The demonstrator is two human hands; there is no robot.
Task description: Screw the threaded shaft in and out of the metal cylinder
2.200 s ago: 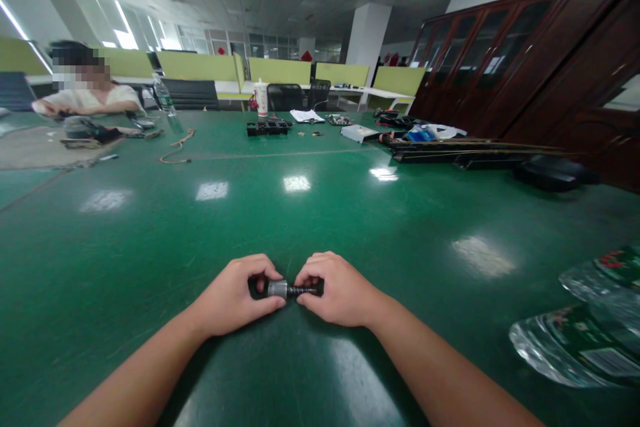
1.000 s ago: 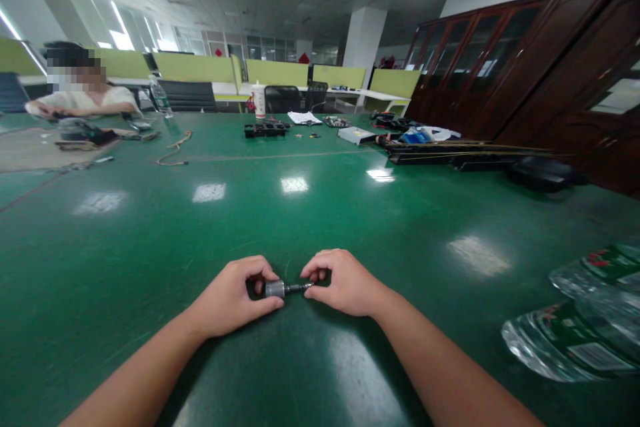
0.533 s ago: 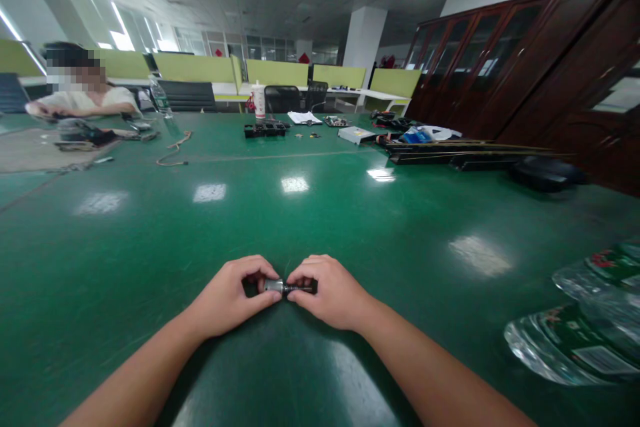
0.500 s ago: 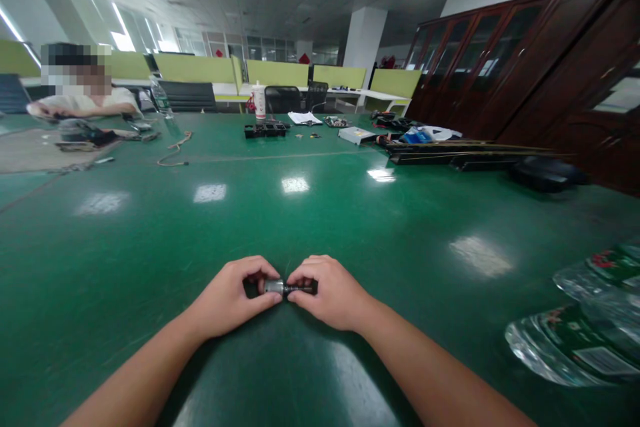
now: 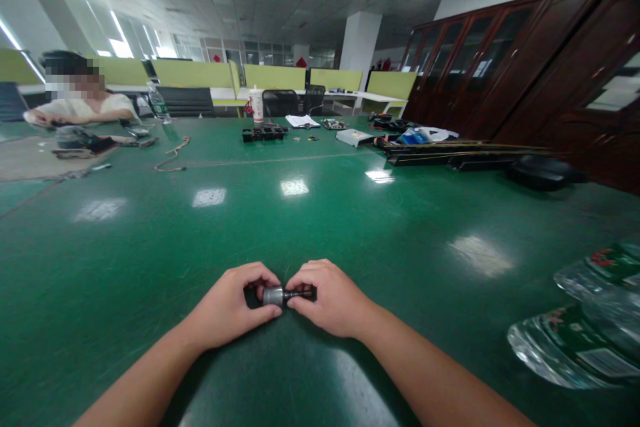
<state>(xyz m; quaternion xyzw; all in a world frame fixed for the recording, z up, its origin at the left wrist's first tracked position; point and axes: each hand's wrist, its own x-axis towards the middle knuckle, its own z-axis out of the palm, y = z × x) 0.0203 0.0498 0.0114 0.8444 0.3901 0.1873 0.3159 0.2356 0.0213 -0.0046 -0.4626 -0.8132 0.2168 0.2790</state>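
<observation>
Between my hands, just above or on the green table [image 5: 240, 227], is a small silver metal cylinder [image 5: 273, 295] that looks like a small motor. A thin dark shaft [image 5: 297, 294] runs out of its right end. My left hand [image 5: 235, 305] is closed round the cylinder, thumb in front and fingers behind. My right hand [image 5: 333, 297] pinches the shaft, its thumb and fingertips close to the cylinder's end. Fingers partly hide both ends of the piece.
Large water bottles [image 5: 575, 343] lie at the right edge. Across the table are a black device [image 5: 264, 134], a white cup [image 5: 257, 105], a grey metal box [image 5: 354, 137], black rails [image 5: 425, 156] and a cord [image 5: 173, 155]. A person [image 5: 83, 103] sits at the far left.
The hands stay on the same piece. The silver cylinder shows a little more between the left fingers, and the view has shifted slightly.
</observation>
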